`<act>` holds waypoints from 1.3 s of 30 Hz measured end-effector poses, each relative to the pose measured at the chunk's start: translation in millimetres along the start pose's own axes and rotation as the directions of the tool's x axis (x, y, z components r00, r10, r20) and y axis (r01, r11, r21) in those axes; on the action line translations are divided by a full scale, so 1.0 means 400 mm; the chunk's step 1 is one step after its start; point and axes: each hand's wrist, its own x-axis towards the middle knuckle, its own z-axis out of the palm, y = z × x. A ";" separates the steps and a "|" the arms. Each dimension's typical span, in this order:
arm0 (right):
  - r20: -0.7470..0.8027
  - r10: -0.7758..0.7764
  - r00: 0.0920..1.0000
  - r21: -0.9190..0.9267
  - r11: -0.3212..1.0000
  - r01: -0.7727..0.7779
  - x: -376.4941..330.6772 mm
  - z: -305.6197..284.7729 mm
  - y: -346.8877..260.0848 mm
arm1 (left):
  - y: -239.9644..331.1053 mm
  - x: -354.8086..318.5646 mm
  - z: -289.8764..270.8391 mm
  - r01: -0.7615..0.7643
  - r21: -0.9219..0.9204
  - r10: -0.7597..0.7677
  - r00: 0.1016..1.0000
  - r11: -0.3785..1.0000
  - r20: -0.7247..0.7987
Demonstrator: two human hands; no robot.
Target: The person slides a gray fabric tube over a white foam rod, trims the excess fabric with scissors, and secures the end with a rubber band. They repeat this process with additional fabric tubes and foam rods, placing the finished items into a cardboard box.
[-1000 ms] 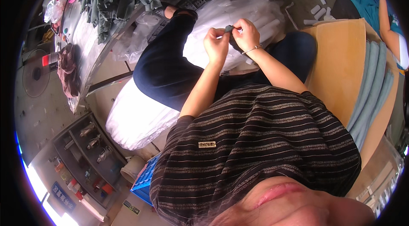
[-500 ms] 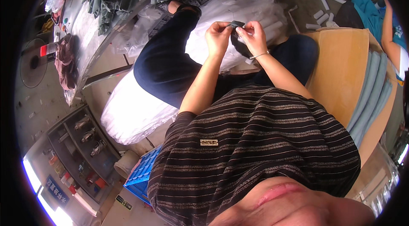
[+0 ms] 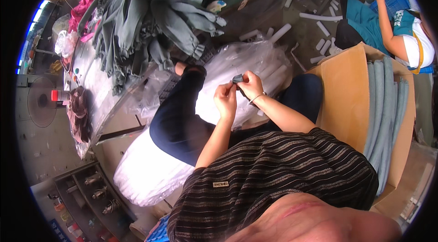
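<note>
Above my lap both hands meet at a small piece of grey-green fabric (image 3: 237, 78). My left hand (image 3: 225, 98) pinches its near edge with thumb and fingertips. On its other side, my right hand (image 3: 251, 87), with a bracelet at the wrist, grips the cloth from the right. The fingertips of the two hands are almost touching. Whatever part of the fabric lies behind my fingers is hidden. Just beyond my hands lies a clear plastic bag (image 3: 228, 62) of white foam rolls, between my legs.
Ruffled grey-green garment pieces (image 3: 159, 9) heap over the table at the upper left. A cardboard box (image 3: 342, 87) with long grey-green padded tubes (image 3: 381, 105) stands at my right. Loose white foam rods (image 3: 321, 28) litter the floor. Another person (image 3: 388, 27) sits at the upper right.
My view has shifted, showing more of the table, the garment heap and the other person. The dark strip hanging under my hands no longer shows; my hands still hold the fabric, now closer together.
</note>
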 end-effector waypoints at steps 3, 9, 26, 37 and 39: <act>-0.079 -0.008 0.997 -0.190 0.982 -0.007 0.018 0.011 0.034 | 0.007 0.004 0.005 -0.070 0.046 0.069 0.997 0.997 0.016; 0.008 -0.094 0.996 -0.263 0.960 0.092 -0.003 0.006 0.007 | 0.029 0.002 0.004 0.072 -0.053 -0.070 0.997 0.996 0.045; 0.031 -0.264 0.964 -0.369 0.893 0.257 -0.035 -0.011 -0.032 | -0.024 0.030 -0.025 0.242 0.116 -0.261 0.945 0.963 0.195; 0.001 -0.287 0.958 -0.420 0.869 0.261 0.000 0.015 -0.020 | -0.179 0.064 0.061 -0.034 0.164 0.044 0.997 0.986 -0.057; -0.009 -0.374 0.927 -0.565 0.767 0.304 0.036 -0.002 -0.019 | -0.039 0.071 0.045 0.143 0.274 -0.166 0.984 0.951 0.061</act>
